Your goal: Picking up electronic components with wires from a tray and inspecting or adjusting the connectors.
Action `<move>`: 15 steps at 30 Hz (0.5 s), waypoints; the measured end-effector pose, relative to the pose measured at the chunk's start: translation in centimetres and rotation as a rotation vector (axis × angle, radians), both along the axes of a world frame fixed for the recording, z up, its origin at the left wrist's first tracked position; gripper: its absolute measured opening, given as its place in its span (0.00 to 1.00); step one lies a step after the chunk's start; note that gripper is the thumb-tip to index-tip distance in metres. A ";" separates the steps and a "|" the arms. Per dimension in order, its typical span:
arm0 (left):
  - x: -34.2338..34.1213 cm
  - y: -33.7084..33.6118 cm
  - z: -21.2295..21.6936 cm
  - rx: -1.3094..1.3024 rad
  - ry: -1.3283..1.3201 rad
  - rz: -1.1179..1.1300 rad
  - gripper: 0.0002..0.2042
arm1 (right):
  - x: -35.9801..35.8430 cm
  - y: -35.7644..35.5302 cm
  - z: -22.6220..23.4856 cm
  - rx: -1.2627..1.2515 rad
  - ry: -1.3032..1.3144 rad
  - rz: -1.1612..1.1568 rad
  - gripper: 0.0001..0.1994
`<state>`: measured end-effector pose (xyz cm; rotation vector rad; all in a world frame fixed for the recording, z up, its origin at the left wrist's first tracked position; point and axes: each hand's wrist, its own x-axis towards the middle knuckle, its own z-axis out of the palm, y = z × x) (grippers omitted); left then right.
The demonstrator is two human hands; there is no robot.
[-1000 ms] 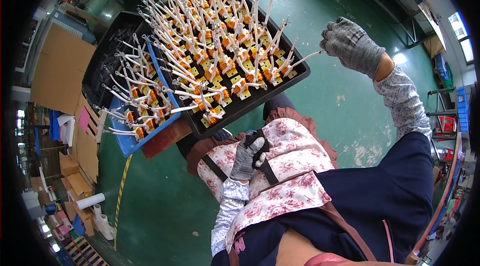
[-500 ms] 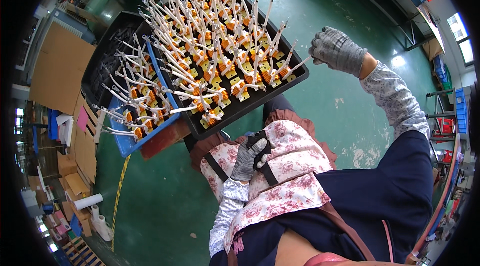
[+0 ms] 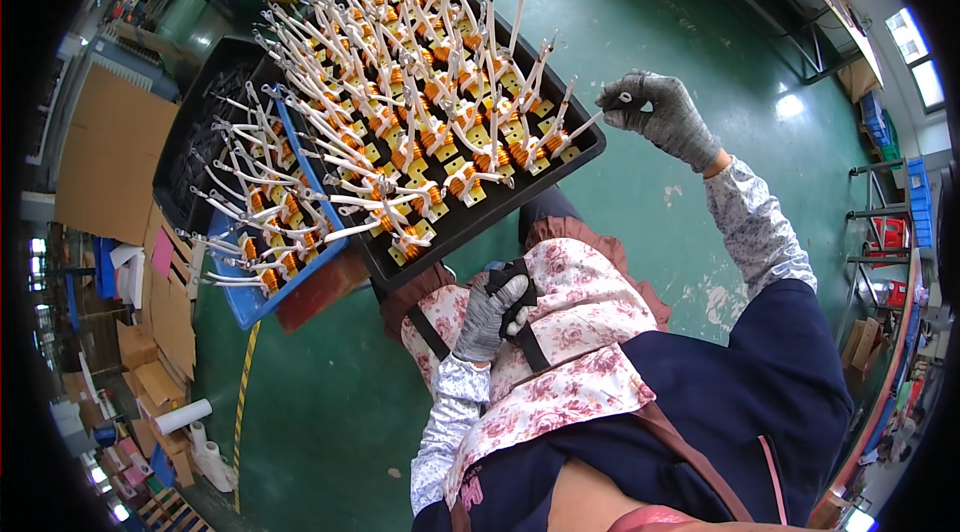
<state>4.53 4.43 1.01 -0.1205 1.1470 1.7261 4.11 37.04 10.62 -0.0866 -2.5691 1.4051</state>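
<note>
Right hand, gloved: fingers pinched on a white lead at the black tray's corner. Left hand: fingers curled around a black tool on the floral apron.

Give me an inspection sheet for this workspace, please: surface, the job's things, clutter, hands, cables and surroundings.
Surface: black tray over green floor.
Job's things: copper coils with white leads fill the tray; more in blue tray.
Clutter: cardboard, white rolls.
Hands: right hand pinches a lead end; left hand grips black tool at floral apron.
Cables: white leads only.
Surroundings: shelving.
</note>
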 end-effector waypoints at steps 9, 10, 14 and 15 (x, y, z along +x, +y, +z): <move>-1.7 0.7 1.7 0.056 0.098 0.010 0.15 | 1.7 -4.6 2.3 0.565 0.460 -0.436 0.23; -1.8 0.9 1.8 0.085 0.101 0.029 0.14 | 2.7 -6.0 2.1 0.616 0.533 -0.463 0.20; -2.2 0.9 1.1 0.085 0.171 -0.039 0.12 | 4.5 -12.2 -0.3 0.088 0.094 0.034 0.24; -2.2 1.2 1.8 0.057 0.196 -0.063 0.12 | 4.5 -13.3 -1.7 0.010 0.030 0.058 0.28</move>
